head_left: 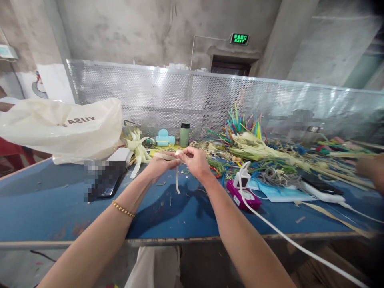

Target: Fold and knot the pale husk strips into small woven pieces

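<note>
My left hand and my right hand meet above the middle of the blue table, fingers closed in a pinch. Between them they hold a pale leaf strip, whose loose end hangs below the fingertips. Part of it is looped over my left hand, and a small pale rounded piece shows at the fingertips. How the strip is folded there is hidden by the fingers. Beyond my left wrist lies a bundle of pale leaf strips.
Left are a white bag and a dark phone. A green flask stands behind my hands. Right are a purple power socket with a white cable, husks, cords and another person's hand.
</note>
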Motion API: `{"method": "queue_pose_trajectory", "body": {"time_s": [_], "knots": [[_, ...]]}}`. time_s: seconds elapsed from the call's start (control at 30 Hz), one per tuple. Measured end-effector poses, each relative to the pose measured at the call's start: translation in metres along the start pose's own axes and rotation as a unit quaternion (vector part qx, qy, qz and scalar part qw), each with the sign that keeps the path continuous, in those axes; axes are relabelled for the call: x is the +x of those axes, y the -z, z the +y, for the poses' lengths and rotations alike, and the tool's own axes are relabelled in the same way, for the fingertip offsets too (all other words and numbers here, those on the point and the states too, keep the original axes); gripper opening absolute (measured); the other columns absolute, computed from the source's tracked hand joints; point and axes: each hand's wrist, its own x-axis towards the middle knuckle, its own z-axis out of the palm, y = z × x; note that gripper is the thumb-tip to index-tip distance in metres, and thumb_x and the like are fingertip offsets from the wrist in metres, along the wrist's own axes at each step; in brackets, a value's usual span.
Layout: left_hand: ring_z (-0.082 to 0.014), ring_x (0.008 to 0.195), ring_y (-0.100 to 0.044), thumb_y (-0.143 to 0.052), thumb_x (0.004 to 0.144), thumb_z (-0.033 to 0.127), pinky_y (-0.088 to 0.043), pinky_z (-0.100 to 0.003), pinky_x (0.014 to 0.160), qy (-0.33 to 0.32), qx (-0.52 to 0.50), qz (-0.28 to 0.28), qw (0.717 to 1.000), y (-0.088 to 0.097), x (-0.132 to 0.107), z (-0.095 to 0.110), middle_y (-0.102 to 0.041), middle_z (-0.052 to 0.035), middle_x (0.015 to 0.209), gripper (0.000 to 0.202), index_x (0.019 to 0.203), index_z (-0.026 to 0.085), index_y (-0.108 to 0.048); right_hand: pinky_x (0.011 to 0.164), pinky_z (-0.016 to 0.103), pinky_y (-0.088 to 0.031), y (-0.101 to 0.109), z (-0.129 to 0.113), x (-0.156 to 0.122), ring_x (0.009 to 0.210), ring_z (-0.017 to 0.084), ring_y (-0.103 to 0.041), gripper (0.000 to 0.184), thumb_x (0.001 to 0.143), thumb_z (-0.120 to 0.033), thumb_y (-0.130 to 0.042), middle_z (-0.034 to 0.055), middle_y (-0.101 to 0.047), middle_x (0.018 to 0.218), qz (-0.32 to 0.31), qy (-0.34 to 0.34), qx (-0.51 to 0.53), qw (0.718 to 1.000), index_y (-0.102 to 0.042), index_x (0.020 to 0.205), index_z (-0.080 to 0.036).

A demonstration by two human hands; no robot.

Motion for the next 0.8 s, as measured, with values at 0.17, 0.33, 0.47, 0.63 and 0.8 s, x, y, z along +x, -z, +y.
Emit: {"method": "queue_pose_trajectory", "body": {"time_s": [0.17,0.33,0.47,0.63,0.8], "knots": [[-0.0162,0.067,-0.062,-0.078,0.062,0.026,-0.04,-0.027,0.06,0.029,-0.048,0.022,0.998,0.0021,0.0011,-0.0018,-0.068,-0.0046,0.071,0.029,0.085,0.012,-0.068,0.054,0.022,-0.035,0.003,0.0018,0.0009,0.055,0.011,-0.047,0.027,0.078,-0.033,-0.06,-0.0007,-0.057,0.056,0.004,0.012,0.015,1.0,-0.06,0.059,-0.014],[-0.0137,0.061,-0.059,-0.08,0.06,0.025,-0.039,-0.027,0.061,0.041,-0.093,0.031,0.994,0.0019,0.0045,-0.0055,-0.066,-0.004,0.065,0.031,0.084,0.009,-0.07,0.052,0.022,-0.034,0.0013,0.0024,0.0011,0.052,0.01,-0.045,0.027,0.075,-0.034,-0.064,-0.0014,-0.055,0.053,0.017,-0.006,0.03,0.999,-0.06,0.057,-0.014],[-0.0105,0.057,-0.053,-0.084,0.057,0.027,-0.038,-0.026,0.058,0.03,-0.114,0.048,0.992,0.0002,0.0043,-0.005,-0.063,-0.0024,0.06,0.028,0.074,0.009,-0.07,0.054,0.023,-0.039,-0.0009,0.0012,0.0002,0.057,0.013,-0.053,0.022,0.075,-0.033,-0.064,0.0009,-0.063,0.06,0.011,-0.011,0.089,0.996,-0.068,0.066,-0.013],[-0.0098,0.054,-0.049,-0.085,0.055,0.031,-0.036,-0.026,0.055,0.037,-0.101,0.037,0.993,0.0003,0.0033,-0.0038,-0.059,-0.0026,0.056,0.028,0.06,0.01,-0.068,0.067,0.027,-0.047,-0.0016,0.005,0.0006,0.072,0.018,-0.062,0.021,0.078,-0.035,-0.066,0.0054,-0.072,0.078,0.011,0.016,0.093,0.995,-0.074,0.077,-0.016],[-0.01,0.057,-0.047,-0.085,0.053,0.033,-0.035,-0.026,0.056,0.017,-0.088,0.001,0.996,0.0018,0.0025,-0.0021,-0.057,-0.0018,0.056,0.028,0.058,0.011,-0.068,0.071,0.027,-0.047,0.0001,0.0074,0.0006,0.073,0.017,-0.061,0.017,0.079,-0.033,-0.066,0.0043,-0.07,0.079,0.019,0.049,0.038,0.998,-0.074,0.074,-0.018]]}}
